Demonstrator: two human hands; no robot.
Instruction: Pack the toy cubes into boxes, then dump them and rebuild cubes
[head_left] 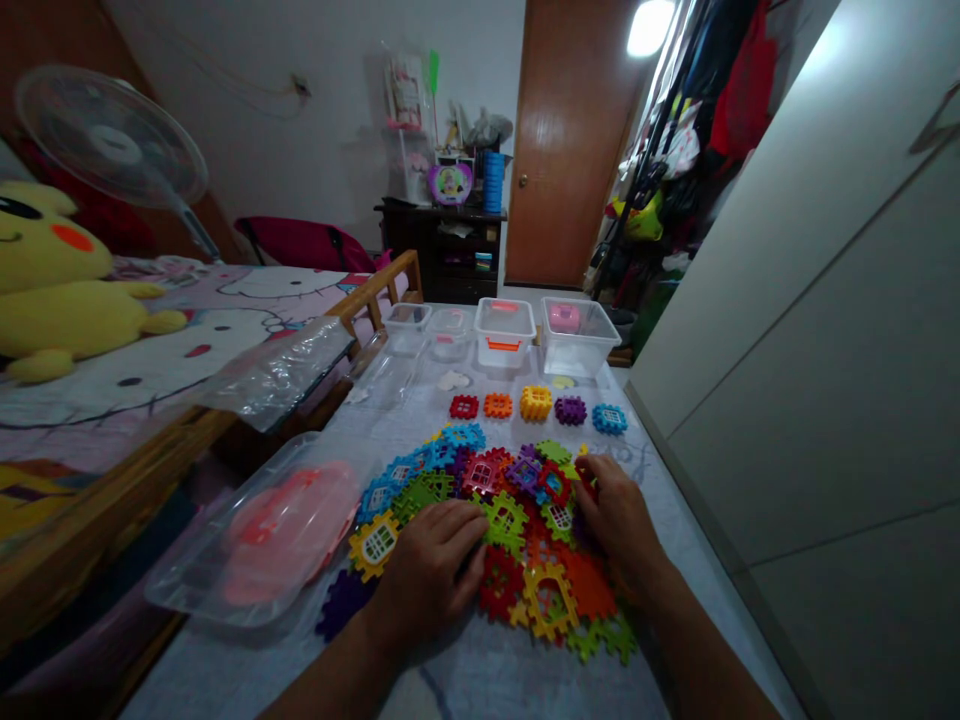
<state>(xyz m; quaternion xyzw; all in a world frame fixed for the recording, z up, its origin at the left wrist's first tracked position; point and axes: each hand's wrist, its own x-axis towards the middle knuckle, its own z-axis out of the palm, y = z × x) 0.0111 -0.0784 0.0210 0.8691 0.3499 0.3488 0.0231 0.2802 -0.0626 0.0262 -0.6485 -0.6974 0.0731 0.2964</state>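
Observation:
A heap of colourful plastic interlocking building tiles lies between my hands. My left hand (439, 560) rests on the heap's near left side, fingers curled together. Its fingertips meet the edge of a lime green tile (505, 522); what lies under the fingers is hidden. On the right side of the heap, my right hand (619, 510) has its fingers closed at a dark red tile (587, 482), mostly covered by them. Around the hands lie a yellow window tile (374, 543), a yellow frame tile (550, 600) and a red window tile (486, 473).
Beyond the heap runs a row of small stacks: red (463, 407), orange (498, 405), yellow (535, 403), purple (571, 410) and blue (609, 419). Clear plastic bins (577, 345) stand behind. A clear lid (202, 570) with pink pieces lies left, beside a wooden bed rail (217, 440).

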